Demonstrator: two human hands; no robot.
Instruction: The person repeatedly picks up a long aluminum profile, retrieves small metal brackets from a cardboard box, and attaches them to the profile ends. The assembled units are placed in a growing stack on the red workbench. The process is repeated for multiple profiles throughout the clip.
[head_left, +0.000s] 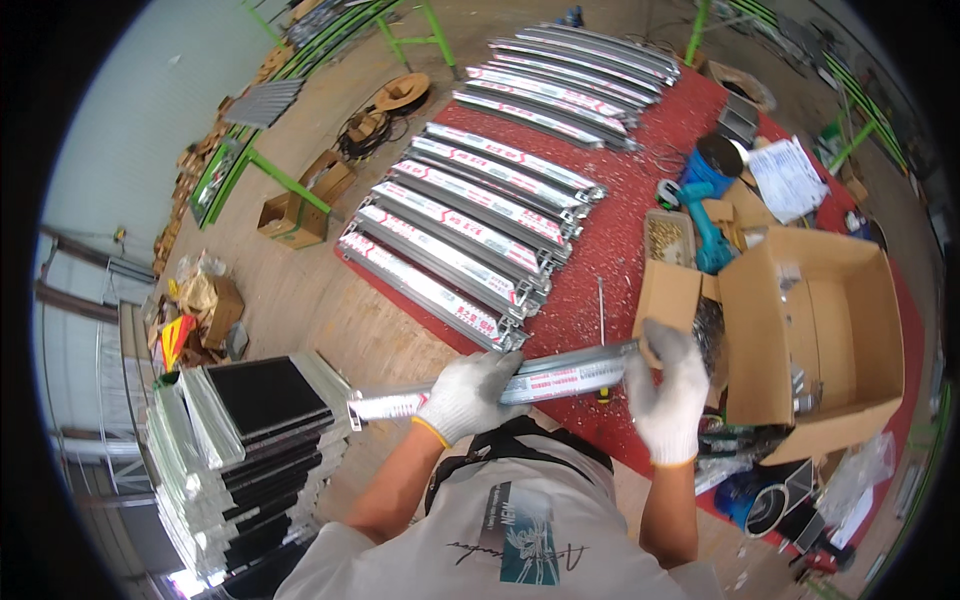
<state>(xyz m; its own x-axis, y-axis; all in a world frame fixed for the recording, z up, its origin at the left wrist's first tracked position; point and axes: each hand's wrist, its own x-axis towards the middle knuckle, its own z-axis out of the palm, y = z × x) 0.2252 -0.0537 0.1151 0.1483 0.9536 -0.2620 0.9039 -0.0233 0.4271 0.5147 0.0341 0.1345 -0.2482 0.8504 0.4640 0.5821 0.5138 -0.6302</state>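
My left hand (472, 394), in a white and grey work glove, grips a long aluminium profile (566, 375) around its middle. The profile lies across my front at a slight tilt and bears printed protective film. Its left end reaches out past my wrist. At its right end is my gloved right hand (667, 397), thumb and fingers either side of that end; whether they press on it is unclear. Beyond my hands, several similar film-covered profiles (450, 217) lie side by side on a red table (585, 292). A screwdriver (601, 315) rests on the table just past the held profile.
At right stands an open cardboard box (847, 337), with a teal cordless power tool (709, 229), a tray of small brass-coloured parts (669, 238) and a blue bucket (709, 165) behind it. Stacked dark panels (270, 397) stand at left. More profiles (570, 82) lie farther back.
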